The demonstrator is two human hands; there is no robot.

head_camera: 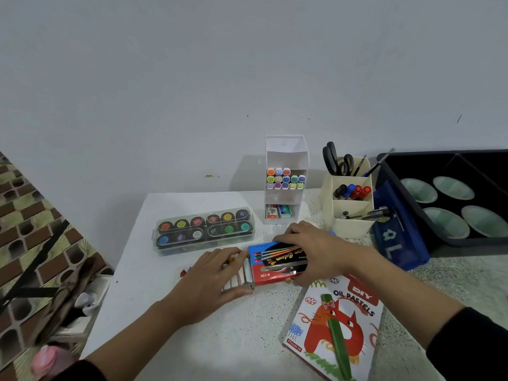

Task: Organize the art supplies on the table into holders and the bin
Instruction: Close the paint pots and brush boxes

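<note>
A red and blue water-colour box (275, 266) lies at the table's middle, its white tray of paint tubes (239, 277) sticking out on the left. My right hand (310, 248) grips the box from above and the right. My left hand (217, 273) holds the tray's left end, fingers over the tubes. A clear case of paint pots (203, 229) sits behind them. The oil pastels box (338, 325) lies at the front right. A white marker holder (286, 182) and a cream pen holder (349, 207) stand at the back. The black bin (445, 199) is at the right.
Scissors (334, 159) and markers stand in the cream holder. A blue box (398, 237) leans against the bin, which holds several pale green bowls (450, 188). The table's left edge drops to a patterned floor with a bag (63, 295).
</note>
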